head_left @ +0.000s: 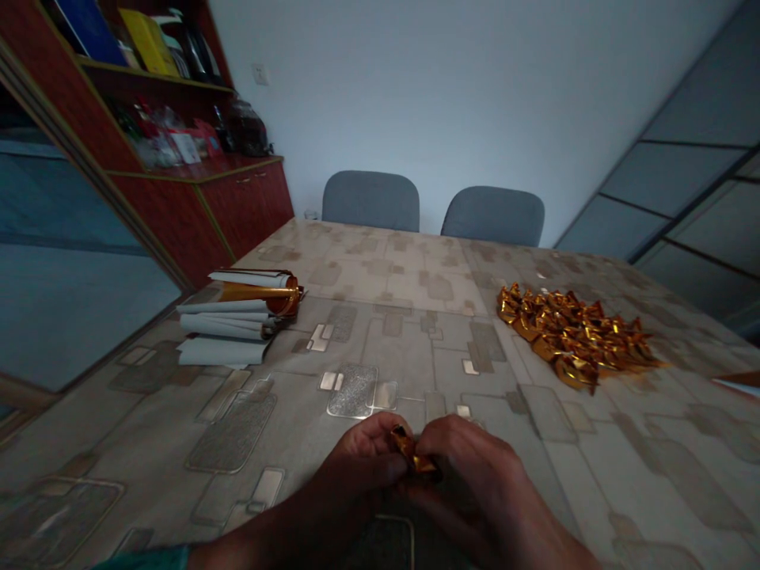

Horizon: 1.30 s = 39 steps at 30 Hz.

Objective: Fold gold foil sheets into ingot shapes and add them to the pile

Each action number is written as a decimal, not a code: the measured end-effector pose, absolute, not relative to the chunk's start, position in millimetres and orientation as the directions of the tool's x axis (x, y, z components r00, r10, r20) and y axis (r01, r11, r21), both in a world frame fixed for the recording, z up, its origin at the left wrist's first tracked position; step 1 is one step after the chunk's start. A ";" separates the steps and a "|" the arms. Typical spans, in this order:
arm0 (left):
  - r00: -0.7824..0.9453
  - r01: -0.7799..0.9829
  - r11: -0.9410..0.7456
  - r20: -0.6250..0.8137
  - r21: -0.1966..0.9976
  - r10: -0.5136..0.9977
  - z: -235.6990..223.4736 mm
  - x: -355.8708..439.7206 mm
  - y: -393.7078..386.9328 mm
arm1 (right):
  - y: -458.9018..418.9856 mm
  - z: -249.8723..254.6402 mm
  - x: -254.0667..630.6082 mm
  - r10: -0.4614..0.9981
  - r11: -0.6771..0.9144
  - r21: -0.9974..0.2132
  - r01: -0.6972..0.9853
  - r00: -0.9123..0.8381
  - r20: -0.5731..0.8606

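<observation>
Beyond the left hand (371, 455), to its left, lie curled gold-and-white sheets (237, 321) on the patterned surface (380, 317). The left hand reaches in from the left, pinching a small, shiny, crumpled gold foil piece (414, 453) between its fingertips. The right hand (475, 467), angled inward with fingers bent, grips the foil's other side. Beyond it, to the right, sits a pile of folded gold pieces (575, 332).

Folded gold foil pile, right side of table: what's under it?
Patterned table surface shows around the foil pile. Directly beneath, nothing can be made out; the pile covers it.
</observation>
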<state>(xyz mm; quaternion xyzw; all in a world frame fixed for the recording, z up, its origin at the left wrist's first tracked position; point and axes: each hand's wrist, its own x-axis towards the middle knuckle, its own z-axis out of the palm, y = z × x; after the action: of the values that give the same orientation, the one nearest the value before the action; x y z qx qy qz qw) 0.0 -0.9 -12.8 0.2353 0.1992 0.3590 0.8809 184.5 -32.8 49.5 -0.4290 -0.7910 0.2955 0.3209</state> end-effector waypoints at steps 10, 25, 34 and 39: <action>0.543 -0.526 0.416 -0.083 0.742 0.836 -10.0 -2.4 1.8 | -30.0 48.0 186.9 0.805 0.571 -0.721 0.392 -0.439 0.399; 0.347 -0.247 0.218 -0.124 0.944 0.930 -16.4 -2.8 11.6 | -16.5 36.0 188.1 0.839 0.544 -0.715 0.440 -0.311 0.448; 0.251 -0.180 0.186 -0.138 0.966 0.958 4.7 -5.7 14.1 | 5.5 30.2 217.2 0.867 0.396 -0.487 0.779 -0.142 0.478; 0.268 -0.145 0.161 -0.118 0.976 0.956 7.6 -6.0 12.0 | 31.6 48.8 261.6 0.891 0.264 -0.346 0.900 -0.090 0.446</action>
<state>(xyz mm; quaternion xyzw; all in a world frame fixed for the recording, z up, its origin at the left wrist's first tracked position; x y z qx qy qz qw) -6.0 12.0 7.6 0.4807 0.4218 0.4338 0.6347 261.6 31.6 48.8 -0.6065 -0.7382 -0.0083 0.2951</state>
